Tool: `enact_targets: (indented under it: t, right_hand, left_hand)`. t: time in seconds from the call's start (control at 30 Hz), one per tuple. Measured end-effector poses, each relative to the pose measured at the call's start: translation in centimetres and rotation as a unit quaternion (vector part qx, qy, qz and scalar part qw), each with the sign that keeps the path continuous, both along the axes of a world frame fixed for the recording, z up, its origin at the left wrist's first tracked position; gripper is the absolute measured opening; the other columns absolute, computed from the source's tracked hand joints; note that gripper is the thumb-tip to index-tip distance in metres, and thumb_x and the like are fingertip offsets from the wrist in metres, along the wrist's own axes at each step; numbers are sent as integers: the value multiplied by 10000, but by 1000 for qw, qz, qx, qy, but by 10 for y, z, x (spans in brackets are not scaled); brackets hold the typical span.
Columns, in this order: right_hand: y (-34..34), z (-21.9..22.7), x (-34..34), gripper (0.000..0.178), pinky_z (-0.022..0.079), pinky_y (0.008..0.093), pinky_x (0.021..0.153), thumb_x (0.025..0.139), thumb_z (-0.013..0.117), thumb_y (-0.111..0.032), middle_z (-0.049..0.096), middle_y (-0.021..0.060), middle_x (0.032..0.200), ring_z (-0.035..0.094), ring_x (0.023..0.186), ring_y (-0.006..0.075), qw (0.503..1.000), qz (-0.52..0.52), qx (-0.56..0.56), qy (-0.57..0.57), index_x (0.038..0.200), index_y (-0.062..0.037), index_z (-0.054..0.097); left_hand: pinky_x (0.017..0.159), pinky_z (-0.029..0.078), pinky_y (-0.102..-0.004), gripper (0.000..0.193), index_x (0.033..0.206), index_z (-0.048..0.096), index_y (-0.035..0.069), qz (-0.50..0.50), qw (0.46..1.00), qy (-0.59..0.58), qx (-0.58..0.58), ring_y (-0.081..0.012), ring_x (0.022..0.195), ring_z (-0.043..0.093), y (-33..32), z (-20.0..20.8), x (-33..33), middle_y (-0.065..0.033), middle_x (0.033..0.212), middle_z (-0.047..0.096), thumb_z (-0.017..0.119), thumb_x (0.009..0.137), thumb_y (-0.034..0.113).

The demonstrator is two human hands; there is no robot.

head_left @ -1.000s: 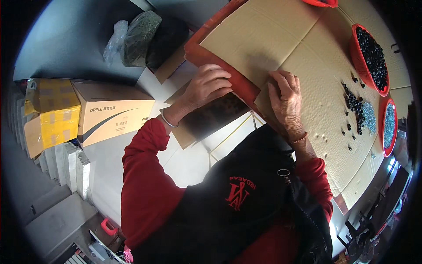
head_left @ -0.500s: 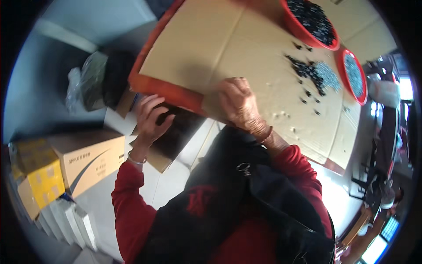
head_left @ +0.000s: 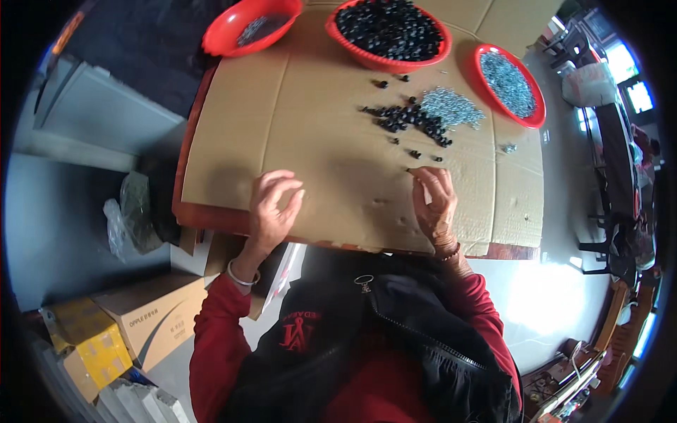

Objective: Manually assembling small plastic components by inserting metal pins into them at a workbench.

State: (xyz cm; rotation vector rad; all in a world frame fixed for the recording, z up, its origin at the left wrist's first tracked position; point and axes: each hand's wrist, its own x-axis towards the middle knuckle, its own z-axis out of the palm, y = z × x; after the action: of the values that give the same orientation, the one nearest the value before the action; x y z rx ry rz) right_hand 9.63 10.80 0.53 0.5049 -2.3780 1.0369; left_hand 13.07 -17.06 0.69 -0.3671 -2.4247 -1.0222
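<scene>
My left hand [head_left: 273, 211] hovers over the near left part of the cardboard sheet [head_left: 233, 141], its fingers curved and apart with nothing visible in them. Farther right, my right hand [head_left: 435, 201] has thumb and forefinger brought together. A tiny dark piece [head_left: 409, 170] shows at those fingertips; its exact kind is too small to tell. Just beyond this hand lies a loose pile of small black pieces [head_left: 405, 118]. Touching that pile on its right is a heap of small silvery metal pieces [head_left: 451, 107], thin and screw-like.
At the back stands a red bowl full of black pieces [head_left: 389, 32]. A red dish of silvery pieces [head_left: 508, 84] is to its right, and a red bowl with few metal pieces [head_left: 257, 28] to its left. Cardboard boxes [head_left: 159, 317] sit on the floor at lower left.
The view has swung left, bringing another red bowl into sight. My left hand has risen from beside the table edge to above the cardboard. My right hand has moved nearer the black pile.
</scene>
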Motion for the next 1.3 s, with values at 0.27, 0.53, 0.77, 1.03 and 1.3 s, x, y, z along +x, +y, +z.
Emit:
enact_targets:
  t: [0.27,0.53,0.77,1.03,1.3]
  right_hand:
    - [69,-15,-67,145,451,257,550,784,563,-31,570,84,822,561,667,157,974,-173,-118,-84,921,-36,609]
    - [65,-19,-104,181,457,370,693,734,563,-48,544,97,879,536,824,284,991,-130,-12,-30,900,-96,617]
    - [72,-29,-116,191,448,354,712,712,576,-43,541,77,925,511,826,276,995,-87,51,-1,895,-84,614]
    - [91,-24,-79,192,449,347,729,729,584,1,561,93,944,527,832,274,995,-68,57,-35,914,-43,606]
    - [100,-15,-39,170,450,327,724,735,576,25,582,99,928,534,831,276,996,-47,20,-77,897,-19,601]
  left_hand:
    - [777,446,-317,188,835,601,66,-94,994,-31,45,-226,892,555,99,-10,-83,-75,936,563,661,676,-14]
    - [792,426,-356,227,851,606,88,-128,989,60,-37,-260,897,519,167,-8,-128,-48,954,578,646,651,-11]
    - [779,408,-369,202,801,599,84,-189,974,74,-100,-258,876,486,203,-18,-164,-46,911,550,691,622,105]
    - [823,393,-360,229,774,595,95,-192,973,32,-123,-248,923,493,172,-16,-151,-29,961,575,725,586,88]
    - [844,391,-377,212,778,594,88,-187,974,26,-126,-264,974,490,147,-14,-128,-40,1006,579,716,606,67]
